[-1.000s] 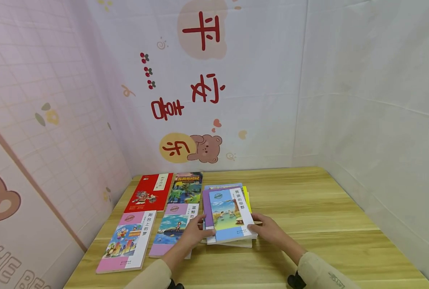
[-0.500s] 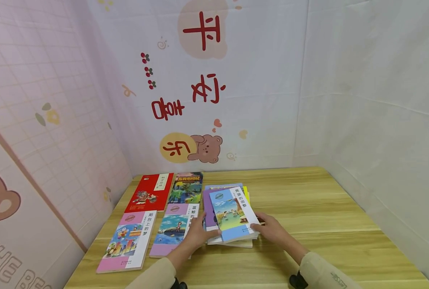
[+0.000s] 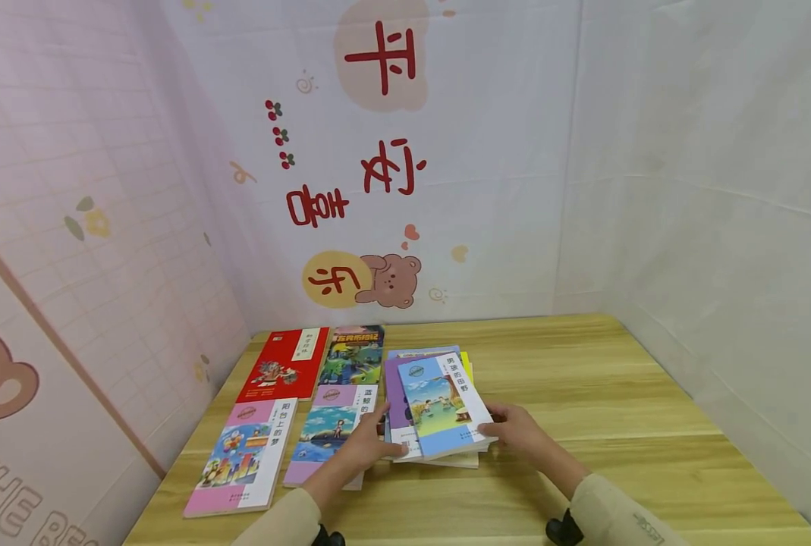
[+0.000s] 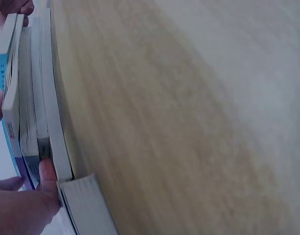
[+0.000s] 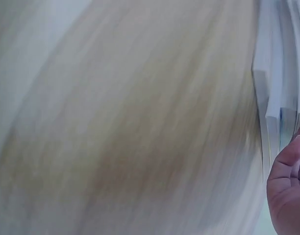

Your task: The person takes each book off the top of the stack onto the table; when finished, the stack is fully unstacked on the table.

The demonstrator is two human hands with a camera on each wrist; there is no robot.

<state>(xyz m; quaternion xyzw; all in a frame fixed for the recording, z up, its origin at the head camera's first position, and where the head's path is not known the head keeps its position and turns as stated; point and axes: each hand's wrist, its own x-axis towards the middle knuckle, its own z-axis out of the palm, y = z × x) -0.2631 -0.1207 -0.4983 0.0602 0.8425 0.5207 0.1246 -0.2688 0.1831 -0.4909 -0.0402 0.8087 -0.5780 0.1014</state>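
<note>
The blue book [image 3: 439, 406] titled 男孩的田野 lies askew atop a purple book [image 3: 396, 394], mid-table, well apart from the right edge. The right hand [image 3: 514, 432] pinches its near right corner, thumb on the cover. The left hand [image 3: 366, 444] touches the near left corner beneath, thumb and fingers spread; whether it grips, I cannot tell. Toward the left edge of the table [image 3: 617, 447] lie pink 阳台上的梦 [image 3: 237, 455] and 蓝鲸的… [image 3: 323, 436], its remaining title covered; a red book [image 3: 278, 371] occupies the far left corner, beside a dinosaur book [image 3: 352, 360].
</note>
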